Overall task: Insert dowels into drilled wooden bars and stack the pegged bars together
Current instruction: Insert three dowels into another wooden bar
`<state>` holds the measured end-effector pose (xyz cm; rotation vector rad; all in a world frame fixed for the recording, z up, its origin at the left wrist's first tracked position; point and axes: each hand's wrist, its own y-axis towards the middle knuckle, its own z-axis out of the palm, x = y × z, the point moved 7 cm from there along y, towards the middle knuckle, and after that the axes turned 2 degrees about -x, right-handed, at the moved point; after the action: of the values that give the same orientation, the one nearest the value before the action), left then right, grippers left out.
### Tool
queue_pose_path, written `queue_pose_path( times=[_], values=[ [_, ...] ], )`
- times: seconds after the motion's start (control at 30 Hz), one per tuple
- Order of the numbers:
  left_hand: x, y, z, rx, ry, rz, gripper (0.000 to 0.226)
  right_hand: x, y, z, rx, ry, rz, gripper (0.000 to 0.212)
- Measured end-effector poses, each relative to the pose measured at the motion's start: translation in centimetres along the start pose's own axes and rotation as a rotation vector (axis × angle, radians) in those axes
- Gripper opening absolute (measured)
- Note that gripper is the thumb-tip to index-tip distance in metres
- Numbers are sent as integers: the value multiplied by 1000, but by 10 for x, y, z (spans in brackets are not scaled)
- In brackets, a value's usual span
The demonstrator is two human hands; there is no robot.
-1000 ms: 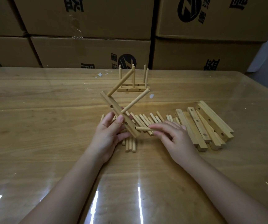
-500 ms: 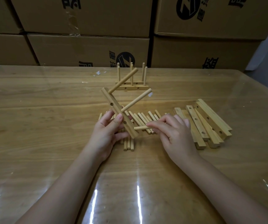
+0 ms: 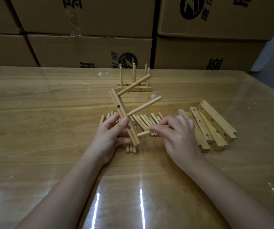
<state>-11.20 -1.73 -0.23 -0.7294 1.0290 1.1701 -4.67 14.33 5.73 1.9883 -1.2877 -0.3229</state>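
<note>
Right hand (image 3: 177, 134) closer to bar (image 3: 122, 113) than before; less of pinched dowel (image 3: 143, 133) showing, tip against bar's lower end. Left hand (image 3: 111, 134) grips tilted bar; two seated dowels (image 3: 143, 104) point to 2 o'clock. Loose dowels (image 3: 147, 120) lie under hands, drilled bars (image 3: 215, 123) at 3 o'clock, pegged bars (image 3: 134, 88) at 12 o'clock.

The dowels (image 3: 145, 123) and drilled bars (image 3: 213, 124) were pale yellow wood, the table (image 3: 42, 113) honey-brown with darker grain, the cardboard boxes (image 3: 90, 52) tan with black printing.
</note>
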Motion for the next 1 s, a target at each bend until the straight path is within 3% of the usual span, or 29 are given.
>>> queue_pose_path(
  times=[0.37, 0.7, 0.87, 1.0],
  values=[
    [1, 0, 0, 12, 32, 1, 29, 10, 1, 0, 11, -28, -43, 39],
    [1, 0, 0, 2, 31, -4, 31, 8, -2, 1, -43, -27, -3, 28],
    [-1, 1, 1, -42, -6, 8, 38, -2, -2, -4, -117, 87, 85, 41],
    [-3, -1, -1, -73, -72, 6, 34, -16, -5, -3, -150, 363, 236, 41]
  ],
)
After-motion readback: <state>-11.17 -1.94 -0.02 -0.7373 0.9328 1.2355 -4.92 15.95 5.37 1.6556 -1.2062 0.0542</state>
